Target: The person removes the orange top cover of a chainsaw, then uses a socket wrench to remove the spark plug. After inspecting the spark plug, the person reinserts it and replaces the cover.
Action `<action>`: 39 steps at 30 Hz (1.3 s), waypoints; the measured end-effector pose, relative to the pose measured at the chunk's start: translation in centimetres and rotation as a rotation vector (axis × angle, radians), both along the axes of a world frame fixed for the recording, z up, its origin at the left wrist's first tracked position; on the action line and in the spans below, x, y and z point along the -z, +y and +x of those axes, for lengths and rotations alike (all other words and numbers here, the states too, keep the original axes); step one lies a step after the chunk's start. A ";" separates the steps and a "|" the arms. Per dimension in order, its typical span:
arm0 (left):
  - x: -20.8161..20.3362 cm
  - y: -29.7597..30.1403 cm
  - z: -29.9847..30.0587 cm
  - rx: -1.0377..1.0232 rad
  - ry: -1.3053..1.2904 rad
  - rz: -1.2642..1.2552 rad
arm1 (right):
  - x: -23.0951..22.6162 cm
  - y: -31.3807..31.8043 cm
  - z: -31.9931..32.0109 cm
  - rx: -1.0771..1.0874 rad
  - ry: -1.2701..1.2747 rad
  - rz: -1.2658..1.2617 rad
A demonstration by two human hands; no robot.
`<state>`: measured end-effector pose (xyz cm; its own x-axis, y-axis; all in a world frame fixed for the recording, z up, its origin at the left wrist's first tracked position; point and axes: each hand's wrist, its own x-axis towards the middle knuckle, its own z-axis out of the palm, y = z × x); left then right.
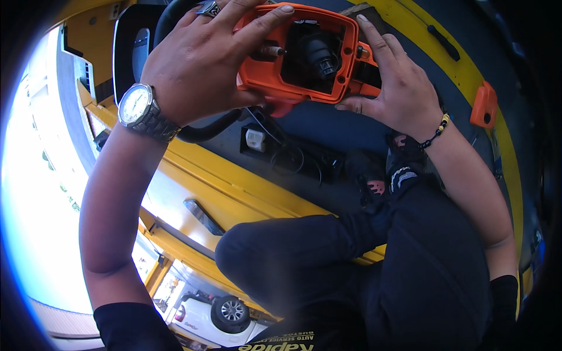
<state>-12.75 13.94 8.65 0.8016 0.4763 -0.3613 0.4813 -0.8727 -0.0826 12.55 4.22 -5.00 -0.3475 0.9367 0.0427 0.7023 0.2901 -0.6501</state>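
An orange chainsaw body point(266, 88) is at the top of the view, its top open. Inside the dark cavity sits a black ribbed rubber part point(321, 55), and a spark plug point(270, 51) shows at the cavity's left. My left hand point(202, 61) grips the housing's left side, thumb low and fingers over the far edge. On the right side, my right hand point(404, 88) holds it between thumb and fingers. A black curved handle point(208, 128) runs under the left side. Hands partly hide the housing, and its underside is out of sight.
An orange cover point(484, 105) lies on the yellow edge at right, near a black bar-shaped piece point(444, 42). A phone point(204, 216) rests on the yellow ledge. A black tray point(263, 143) with a white item and cable sits beyond my crossed legs. Bright open ground lies left.
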 end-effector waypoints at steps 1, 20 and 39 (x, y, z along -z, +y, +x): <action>0.2 0.1 0.0 -0.033 0.016 -0.022 | -0.2 0.1 -0.1 -0.002 0.024 -0.005; 0.2 0.8 0.2 -0.077 -0.052 -0.140 | -1.5 0.9 -1.9 -0.009 0.002 0.163; 3.0 0.9 -2.9 -0.062 -0.138 -0.057 | -0.8 0.9 -1.5 0.028 0.077 0.115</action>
